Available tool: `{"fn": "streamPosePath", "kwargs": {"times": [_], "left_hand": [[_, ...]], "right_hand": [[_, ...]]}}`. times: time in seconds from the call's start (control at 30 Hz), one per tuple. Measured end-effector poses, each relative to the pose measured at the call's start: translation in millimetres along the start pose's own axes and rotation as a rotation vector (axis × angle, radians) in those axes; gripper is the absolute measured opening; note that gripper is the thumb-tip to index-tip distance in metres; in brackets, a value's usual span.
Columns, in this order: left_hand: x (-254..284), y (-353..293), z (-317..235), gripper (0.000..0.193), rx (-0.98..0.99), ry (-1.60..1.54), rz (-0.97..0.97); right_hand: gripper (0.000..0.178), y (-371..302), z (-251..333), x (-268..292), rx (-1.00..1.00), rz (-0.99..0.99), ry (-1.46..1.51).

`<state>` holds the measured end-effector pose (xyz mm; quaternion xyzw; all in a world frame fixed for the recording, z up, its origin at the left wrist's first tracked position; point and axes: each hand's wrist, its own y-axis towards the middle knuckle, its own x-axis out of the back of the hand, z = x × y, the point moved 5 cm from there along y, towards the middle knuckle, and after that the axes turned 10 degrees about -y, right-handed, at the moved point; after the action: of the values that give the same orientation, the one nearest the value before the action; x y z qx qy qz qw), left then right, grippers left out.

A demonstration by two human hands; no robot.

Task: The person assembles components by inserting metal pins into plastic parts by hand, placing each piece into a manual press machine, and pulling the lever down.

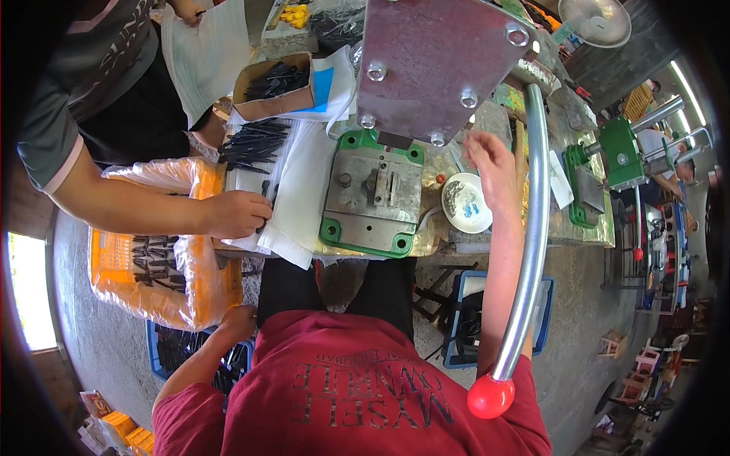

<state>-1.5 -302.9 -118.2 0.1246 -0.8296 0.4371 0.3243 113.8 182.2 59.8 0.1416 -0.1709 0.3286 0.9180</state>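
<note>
My left hand (240,322) is at the side of an orange plastic crate (106,262) lined with clear plastic; its fingers are hidden by the crate. My right hand (490,163) is raised to the right of a hand press, fingers loosely bent and apart, with nothing visible in them. Beneath it sits a white bowl (458,222) holding small grey and blue bits. The press has a green base (332,228), a steel bed (350,205) with a small fixture (382,188), and a maroon bolted head plate (433,68). Its steel lever (537,190) passes right of my forearm, ending in a red ball knob (490,397).
At left, a co-worker's hand (239,214) touches a dark piece by white foam sheets (296,197) and black parts (255,144). A cardboard box (274,106) stands behind. Blue crates (549,319) sit below the bench. Another green press (622,152) stands right.
</note>
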Motion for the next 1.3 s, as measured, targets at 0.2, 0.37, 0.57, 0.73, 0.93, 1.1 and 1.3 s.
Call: {"fn": "streamPosePath", "kwargs": {"times": [0.2, 0.37, 0.57, 0.73, 0.93, 1.1, 1.3], "left_hand": [[44.3, -17.7, -79.2, 0.022, -0.145, 0.043, -0.081], [49.3, -17.8, -101.1, 0.022, -0.342, -0.121, -0.131], [35.8, -13.8, -100.9, 0.022, -0.411, -0.179, -0.151], [32.2, -11.5, -106.1, 0.025, -0.446, -0.115, -0.203], [30.5, -5.7, -118.0, 0.026, -0.464, -0.072, -0.144], [26.7, 3.0, -127.6, 0.029, -0.468, -0.013, -0.108], [23.2, 8.2, -129.1, 0.031, -0.421, 0.037, -0.056]], "right_hand": [[0.024, -43.2, -49.0, 2.6, -0.093, -0.057, 0.013], [0.017, -57.6, -60.7, -8.2, -0.069, -0.102, 0.006], [0.015, -76.9, -66.2, -28.3, -0.148, -0.059, 0.104], [0.015, -103.2, -64.2, -35.1, -0.202, -0.074, 0.094], [0.013, -127.3, -63.2, -36.7, -0.196, -0.107, 0.148], [0.012, -139.2, -66.3, -35.1, -0.108, -0.159, 0.019], [0.010, -119.9, -49.3, -21.5, 0.075, -0.205, -0.179]]}}
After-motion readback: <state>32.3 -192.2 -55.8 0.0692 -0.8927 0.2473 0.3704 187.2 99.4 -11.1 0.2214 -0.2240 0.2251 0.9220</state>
